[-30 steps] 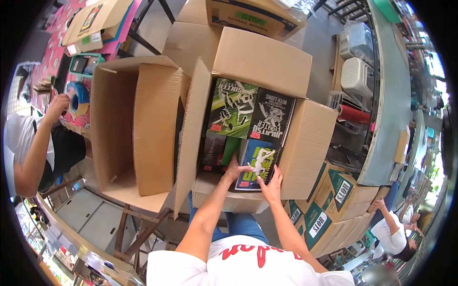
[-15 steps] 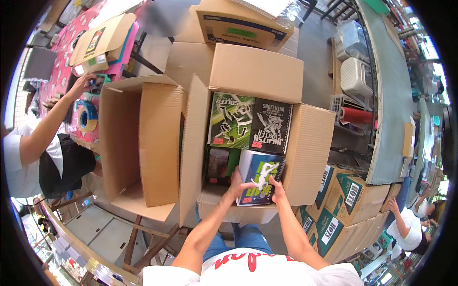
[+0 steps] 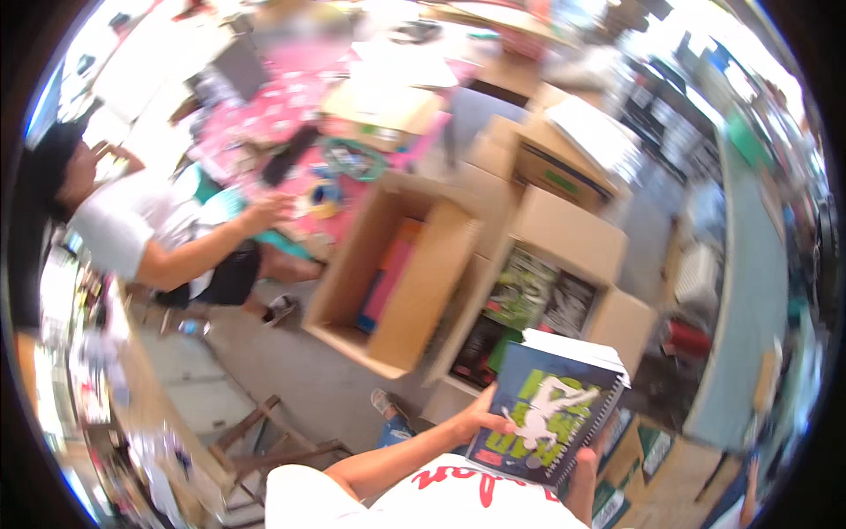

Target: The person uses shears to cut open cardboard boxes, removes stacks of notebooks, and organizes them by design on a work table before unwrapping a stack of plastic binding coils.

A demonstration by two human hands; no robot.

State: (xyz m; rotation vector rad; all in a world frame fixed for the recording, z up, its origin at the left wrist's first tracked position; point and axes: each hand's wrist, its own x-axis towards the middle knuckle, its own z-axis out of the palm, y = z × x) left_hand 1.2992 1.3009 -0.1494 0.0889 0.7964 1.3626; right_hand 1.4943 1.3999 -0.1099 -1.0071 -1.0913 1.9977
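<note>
A stack of spiral notebooks, its top cover dark blue with a white figure and green lettering, is held up in front of my shirt. My left hand grips its left side, thumb over the cover. My right hand holds the spiral-bound side from below, its fingers mostly hidden. Just beyond the stack stands an open cardboard box with its flaps up. Inside lie a green-covered notebook, a black-and-white one and dark ones on the near side.
Left of that box is another open carton with coloured sheets inside. A seated person reaches toward a pink-covered table holding a tape roll. Closed cartons are at lower right; a long grey-green table runs along the right.
The notebook stack has come up out of the box toward my chest, in both hands. My view has swung left and tilted. The seated person's hand has drawn back from the green basket.
</note>
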